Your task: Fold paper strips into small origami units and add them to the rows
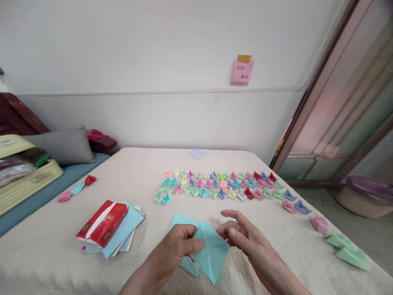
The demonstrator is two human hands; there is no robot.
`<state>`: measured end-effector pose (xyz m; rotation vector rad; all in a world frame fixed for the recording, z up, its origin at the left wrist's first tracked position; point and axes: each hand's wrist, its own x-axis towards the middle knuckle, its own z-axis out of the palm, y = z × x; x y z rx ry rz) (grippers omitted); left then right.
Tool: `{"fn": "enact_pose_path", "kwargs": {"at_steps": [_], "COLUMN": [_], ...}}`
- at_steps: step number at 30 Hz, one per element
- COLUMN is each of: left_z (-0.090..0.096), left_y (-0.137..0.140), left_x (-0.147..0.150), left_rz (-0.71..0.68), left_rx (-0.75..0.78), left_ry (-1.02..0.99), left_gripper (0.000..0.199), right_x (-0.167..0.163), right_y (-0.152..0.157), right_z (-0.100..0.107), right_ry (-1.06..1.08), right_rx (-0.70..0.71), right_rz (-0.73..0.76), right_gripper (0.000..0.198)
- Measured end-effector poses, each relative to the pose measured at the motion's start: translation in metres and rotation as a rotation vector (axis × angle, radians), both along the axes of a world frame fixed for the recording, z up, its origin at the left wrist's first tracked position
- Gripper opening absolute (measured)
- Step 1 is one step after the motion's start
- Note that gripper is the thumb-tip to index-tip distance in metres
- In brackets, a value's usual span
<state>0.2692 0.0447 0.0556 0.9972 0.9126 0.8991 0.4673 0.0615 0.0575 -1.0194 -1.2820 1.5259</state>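
The pink note (242,70) taped to the wall carries handwriting too small to read. The left hand (173,252) pinches a folded light-blue paper (205,250) low over the surface (61,246), thumb on top, while the right hand (245,237) touches its right edge with fingers loosely spread. Beyond lie rows of small folded paper shapes (221,186) (too many to count surely) and a red packet (102,223) on a paper stack.

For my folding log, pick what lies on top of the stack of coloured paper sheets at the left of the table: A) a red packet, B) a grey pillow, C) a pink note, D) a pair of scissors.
A: a red packet rests on the paper stack, left of the left hand that pinches the light blue sheet.
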Motion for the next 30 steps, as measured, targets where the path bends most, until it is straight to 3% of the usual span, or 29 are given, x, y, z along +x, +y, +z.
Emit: {"fn": "enact_pose_path", "kwargs": {"at_steps": [6,10,15,18,23,30], "left_z": [0.005,0.002,-0.005,-0.008,-0.006,-0.012], "left_y": [-0.001,-0.002,0.000,0.001,0.001,-0.004], "left_x": [0.001,0.004,0.006,0.005,0.003,0.015], "left_rz": [-0.199,-0.221,-0.019,0.028,0.000,-0.034], "left_rx": [-0.040,-0.038,-0.050,-0.065,-0.161,-0.239], "left_ry": [0.016,0.049,-0.015,-0.082,-0.249,-0.402], "left_gripper": [0.008,0.004,0.012,0.016,0.023,0.026], "right_x": [0.010,0.009,0.005,0.006,0.003,-0.011], "right_y": [-0.004,-0.007,-0.004,-0.002,-0.007,-0.013], "right_z": [0.007,0.005,0.002,0.002,0.002,-0.006], "right_ry": [0.013,-0.113,-0.202,-0.247,-0.316,-0.366], "right_rx": [-0.071,0.036,0.100,0.166,0.385,0.460], "right_rz": [0.280,0.336,0.282,0.200,0.119,0.122], "right_gripper": [0.031,0.024,0.024,0.017,0.045,0.016]}}
